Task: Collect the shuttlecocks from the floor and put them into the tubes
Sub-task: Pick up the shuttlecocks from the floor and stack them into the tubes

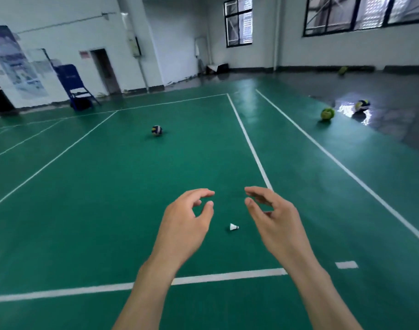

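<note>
Both hands (183,225) (275,222) out, fingers loose.

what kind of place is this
Most likely an indoor sports hall: a green court floor with white boundary lines, a shuttlecock lying on it, and a volleyball farther off.

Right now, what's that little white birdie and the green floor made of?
The shuttlecock has a white skirt, feathers or plastic, too small to tell, and a rounded tip, perhaps cork. The floor looks like smooth vinyl or rubber: glossy, with window reflections and painted white lines.
</note>
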### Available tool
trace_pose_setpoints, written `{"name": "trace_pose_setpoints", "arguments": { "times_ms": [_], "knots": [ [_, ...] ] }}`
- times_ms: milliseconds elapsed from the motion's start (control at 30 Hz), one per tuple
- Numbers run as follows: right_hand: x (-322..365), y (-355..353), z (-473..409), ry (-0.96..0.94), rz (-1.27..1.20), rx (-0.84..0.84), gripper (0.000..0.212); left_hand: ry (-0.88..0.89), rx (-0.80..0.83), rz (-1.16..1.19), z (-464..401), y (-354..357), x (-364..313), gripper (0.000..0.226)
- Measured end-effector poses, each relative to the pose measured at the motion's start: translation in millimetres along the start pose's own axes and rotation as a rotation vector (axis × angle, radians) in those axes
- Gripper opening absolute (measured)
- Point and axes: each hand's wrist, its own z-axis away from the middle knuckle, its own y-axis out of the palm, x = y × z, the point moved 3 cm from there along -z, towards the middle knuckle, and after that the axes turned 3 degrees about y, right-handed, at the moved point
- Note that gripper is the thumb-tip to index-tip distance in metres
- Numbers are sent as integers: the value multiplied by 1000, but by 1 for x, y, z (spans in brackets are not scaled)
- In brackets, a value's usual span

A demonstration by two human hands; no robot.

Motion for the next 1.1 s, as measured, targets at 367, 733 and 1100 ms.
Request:
{"name": "trace_pose_setpoints", "arguments": {
  "times_ms": [367,733,1100],
  "knots": [
    [-47,108,-209,153,97,-123,14,39,124,40,-249,16,119,18],
    [-141,256,-389,302,208,-202,33,32,399,132,-474,93,303,18],
    [-295,241,-543,580,72,-296,38,-260,524,163,-602,280,423,26]
  ]
}}
